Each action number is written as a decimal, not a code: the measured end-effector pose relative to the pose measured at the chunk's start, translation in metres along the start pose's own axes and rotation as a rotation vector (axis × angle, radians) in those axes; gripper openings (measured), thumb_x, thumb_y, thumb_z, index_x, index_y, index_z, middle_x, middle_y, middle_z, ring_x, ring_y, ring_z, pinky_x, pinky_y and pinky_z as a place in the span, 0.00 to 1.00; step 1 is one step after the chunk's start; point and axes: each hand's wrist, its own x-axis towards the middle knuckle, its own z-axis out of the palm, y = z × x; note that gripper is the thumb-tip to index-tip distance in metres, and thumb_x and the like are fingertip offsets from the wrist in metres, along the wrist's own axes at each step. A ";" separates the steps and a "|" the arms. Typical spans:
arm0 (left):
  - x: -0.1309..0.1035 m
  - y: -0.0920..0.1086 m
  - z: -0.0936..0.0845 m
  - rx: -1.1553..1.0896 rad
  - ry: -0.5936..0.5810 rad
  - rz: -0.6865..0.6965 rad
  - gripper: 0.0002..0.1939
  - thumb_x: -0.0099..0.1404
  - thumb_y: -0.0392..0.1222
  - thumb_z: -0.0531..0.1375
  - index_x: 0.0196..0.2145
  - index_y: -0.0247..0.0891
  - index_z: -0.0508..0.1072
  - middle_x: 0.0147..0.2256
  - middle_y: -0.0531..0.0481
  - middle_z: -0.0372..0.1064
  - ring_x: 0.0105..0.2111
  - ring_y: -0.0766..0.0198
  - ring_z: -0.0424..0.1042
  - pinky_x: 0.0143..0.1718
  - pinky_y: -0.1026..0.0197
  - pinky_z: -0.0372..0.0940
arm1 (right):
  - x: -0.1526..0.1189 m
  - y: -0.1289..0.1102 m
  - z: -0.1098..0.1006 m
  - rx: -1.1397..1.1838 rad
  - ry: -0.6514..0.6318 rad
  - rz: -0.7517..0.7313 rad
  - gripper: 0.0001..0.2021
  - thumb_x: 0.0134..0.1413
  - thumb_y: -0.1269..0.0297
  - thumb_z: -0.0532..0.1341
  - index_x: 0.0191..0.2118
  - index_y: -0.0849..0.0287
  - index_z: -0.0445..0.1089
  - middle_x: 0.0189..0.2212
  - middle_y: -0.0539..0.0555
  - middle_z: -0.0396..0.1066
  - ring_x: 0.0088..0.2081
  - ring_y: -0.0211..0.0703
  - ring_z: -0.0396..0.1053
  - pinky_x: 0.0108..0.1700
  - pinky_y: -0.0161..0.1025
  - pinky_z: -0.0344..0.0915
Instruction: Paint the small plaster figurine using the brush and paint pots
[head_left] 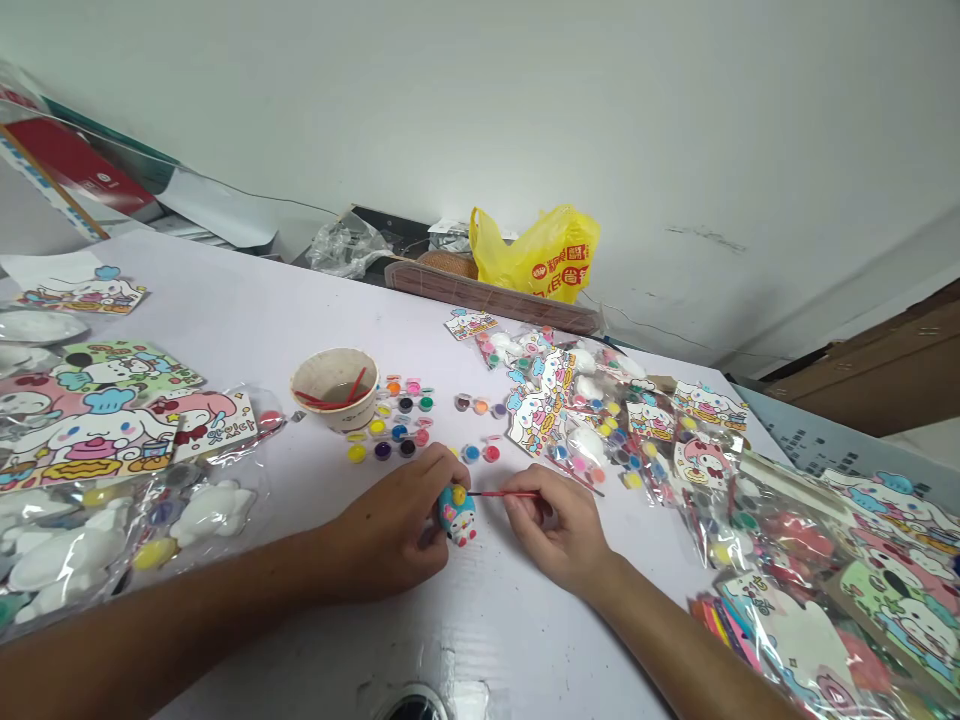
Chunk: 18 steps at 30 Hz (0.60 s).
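Observation:
My left hand [401,525] is closed around a small painted figurine [457,516], mostly blue with a white face, pink feet and a yellow spot on top. Pinched in my right hand [562,525] is a thin red paintbrush [510,493]. Its dark tip points left and meets the figurine near the yellow spot; whether it actually touches I cannot tell. Just beyond my left hand stand several small paint pots [407,447] in yellow, blue, black, red and other colours. A paper cup [335,385] of murky water with red brushes leaning in it is behind them.
Bagged white figurines and cartoon cards [112,430] cover the table's left side. More packaged kits [585,410] spread along the right. A yellow plastic bag [536,255] lies beyond the far edge against the wall. A dark round object [412,703] shows at the near edge.

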 end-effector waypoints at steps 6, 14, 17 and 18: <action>-0.002 0.001 -0.001 0.008 -0.061 -0.082 0.24 0.51 0.27 0.54 0.45 0.42 0.61 0.37 0.54 0.62 0.34 0.62 0.61 0.35 0.60 0.57 | -0.001 -0.001 0.001 0.023 -0.011 0.035 0.06 0.58 0.75 0.58 0.36 0.56 0.68 0.20 0.43 0.55 0.21 0.34 0.54 0.24 0.32 0.54; -0.001 0.000 0.000 0.032 -0.068 -0.092 0.23 0.51 0.28 0.53 0.45 0.42 0.61 0.37 0.53 0.62 0.34 0.62 0.61 0.34 0.60 0.57 | -0.002 0.000 0.003 0.042 -0.022 0.084 0.06 0.58 0.75 0.58 0.36 0.56 0.68 0.20 0.43 0.55 0.20 0.33 0.54 0.23 0.32 0.54; -0.002 0.000 0.001 0.048 -0.073 -0.086 0.21 0.52 0.29 0.53 0.45 0.41 0.61 0.37 0.53 0.62 0.34 0.62 0.61 0.34 0.60 0.56 | -0.003 0.000 0.002 0.060 -0.038 0.073 0.06 0.57 0.75 0.58 0.36 0.56 0.67 0.20 0.42 0.54 0.20 0.33 0.53 0.23 0.31 0.54; -0.002 0.000 0.001 0.053 -0.074 -0.082 0.21 0.52 0.29 0.53 0.45 0.41 0.61 0.37 0.53 0.63 0.34 0.62 0.61 0.34 0.60 0.56 | -0.003 0.000 0.002 0.062 -0.042 0.070 0.06 0.57 0.75 0.58 0.36 0.56 0.67 0.20 0.42 0.54 0.20 0.33 0.53 0.23 0.31 0.54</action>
